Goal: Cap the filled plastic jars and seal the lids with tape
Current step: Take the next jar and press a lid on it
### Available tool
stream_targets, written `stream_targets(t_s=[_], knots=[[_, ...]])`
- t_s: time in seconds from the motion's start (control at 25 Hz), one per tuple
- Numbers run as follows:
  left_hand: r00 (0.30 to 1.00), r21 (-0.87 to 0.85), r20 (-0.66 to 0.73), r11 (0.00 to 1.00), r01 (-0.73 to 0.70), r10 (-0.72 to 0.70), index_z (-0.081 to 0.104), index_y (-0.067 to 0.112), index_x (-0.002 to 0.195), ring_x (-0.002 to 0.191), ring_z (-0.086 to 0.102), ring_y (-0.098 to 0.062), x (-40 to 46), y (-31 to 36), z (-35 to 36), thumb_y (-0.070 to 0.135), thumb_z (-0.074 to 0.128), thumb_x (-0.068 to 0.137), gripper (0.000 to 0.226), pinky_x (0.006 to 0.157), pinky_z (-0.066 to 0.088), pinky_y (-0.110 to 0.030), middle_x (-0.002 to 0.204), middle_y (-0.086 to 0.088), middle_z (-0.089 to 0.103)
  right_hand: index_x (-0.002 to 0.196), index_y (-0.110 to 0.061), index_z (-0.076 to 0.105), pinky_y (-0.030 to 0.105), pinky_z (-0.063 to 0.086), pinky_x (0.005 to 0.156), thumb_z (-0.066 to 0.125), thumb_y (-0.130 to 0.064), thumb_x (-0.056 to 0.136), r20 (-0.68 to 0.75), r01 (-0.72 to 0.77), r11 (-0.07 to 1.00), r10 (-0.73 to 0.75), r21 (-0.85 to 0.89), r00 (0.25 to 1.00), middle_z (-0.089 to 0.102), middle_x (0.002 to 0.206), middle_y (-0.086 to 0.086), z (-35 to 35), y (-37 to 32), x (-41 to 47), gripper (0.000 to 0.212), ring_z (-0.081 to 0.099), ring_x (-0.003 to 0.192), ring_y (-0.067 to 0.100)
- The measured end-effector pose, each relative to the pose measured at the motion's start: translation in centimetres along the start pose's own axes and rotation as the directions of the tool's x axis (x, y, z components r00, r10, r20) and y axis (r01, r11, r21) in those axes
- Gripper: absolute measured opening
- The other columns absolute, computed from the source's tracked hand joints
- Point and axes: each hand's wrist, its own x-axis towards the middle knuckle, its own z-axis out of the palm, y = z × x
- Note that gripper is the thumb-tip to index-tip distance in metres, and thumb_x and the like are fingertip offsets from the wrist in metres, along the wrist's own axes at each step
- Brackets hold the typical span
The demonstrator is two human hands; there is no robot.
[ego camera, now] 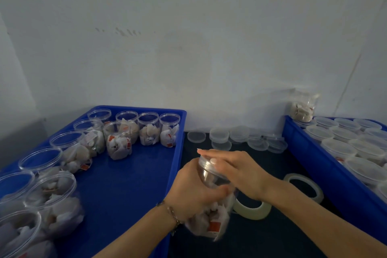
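Nearest, over the dark desk (261, 243), the left hand (194, 190) wraps around a filled jar (211, 216) while the right hand (234, 168) lies with fingers flat on its lid (204, 163), so capping looks underway and taping not yet begun. Two tape rolls (253, 210) lie just beside. Farther off, the left tray (125, 184) holds many uncapped jars (118, 140), loose lids (218, 134) wait behind, and the right tray (314, 153) carries capped jars (339, 148).

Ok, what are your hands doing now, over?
Left hand grips jar. Right hand presses lid on. Tape rolls close by, nothing blocking.
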Motion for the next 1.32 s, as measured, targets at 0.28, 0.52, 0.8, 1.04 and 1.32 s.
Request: stream_targets(t_s=[0.28, 0.52, 0.8, 1.04, 1.32], knots=[[0.999, 0.0, -0.034, 1.0, -0.016, 0.016, 0.057, 0.026, 0.116, 0.097, 0.064, -0.001, 0.4, -0.4, 0.0, 0.053, 0.077, 0.054, 0.071, 0.08, 0.055, -0.024, 0.105, 0.01, 0.067, 0.132, -0.033, 0.053, 0.014, 0.039, 0.098, 0.063, -0.052, 0.081, -0.255, -0.096, 0.974, 0.041, -0.206, 0.966, 0.057, 0.132, -0.009, 1.0, -1.6, 0.7, 0.056, 0.05, 0.118, -0.003], [0.93, -0.48, 0.361, 0.868, 0.127, 0.064, 0.062, 0.011, 0.102, 0.093, 0.064, -0.014, 0.9, 1.6, -2.1, 0.038, 0.071, 0.063, 0.048, 0.079, 0.051, -0.018, 0.091, 0.005, 0.073, 0.108, -0.026, 0.071, 0.02, 0.049, 0.09, 0.073, -0.028, 0.078, -0.05, 0.112, 0.948, -0.102, 0.298, 0.993, 0.07, 0.112, -0.007, -1.1, -2.9, 1.4, 0.031, 0.062, 0.109, 0.004], [0.954, -0.751, 0.07, 0.614, 0.242, -0.291, 0.045, 0.007, 0.106, 0.088, 0.044, -0.033, 1.0, -0.7, -2.1, 0.061, 0.088, 0.018, 0.112, 0.094, 0.04, -0.05, 0.105, -0.026, 0.049, 0.139, -0.024, 0.047, 0.044, 0.025, 0.115, 0.064, -0.042, 0.085, 0.335, 0.284, 0.785, -0.519, 0.55, 0.786, 0.044, 0.146, -0.006, -0.8, -2.2, 3.8, 0.06, 0.028, 0.142, 0.023], [0.894, -0.548, 0.429, 0.824, 0.142, 0.131, 0.061, 0.01, 0.107, 0.09, 0.066, -0.015, 0.8, 1.0, -2.9, 0.049, 0.076, 0.066, 0.059, 0.081, 0.053, -0.031, 0.099, -0.003, 0.069, 0.125, -0.035, 0.061, 0.029, 0.045, 0.101, 0.06, -0.048, 0.083, 0.168, 0.093, 0.924, -0.165, 0.371, 0.972, 0.062, 0.127, -0.009, -1.2, -1.4, 3.1, 0.044, 0.056, 0.12, 0.01], [0.98, 0.444, -0.147, 0.876, 0.187, -0.135, 0.054, 0.028, 0.11, 0.066, 0.056, 0.004, 1.8, -1.5, 0.1, 0.071, 0.047, 0.047, 0.076, 0.048, 0.034, -0.006, 0.078, 0.014, 0.06, 0.128, -0.034, 0.057, 0.034, 0.046, 0.096, 0.046, -0.042, 0.092, -0.204, -0.282, 0.947, 0.249, -0.151, 0.947, 0.06, 0.13, -0.007, 2.9, -1.9, 3.6, 0.039, 0.056, 0.115, 0.015]])
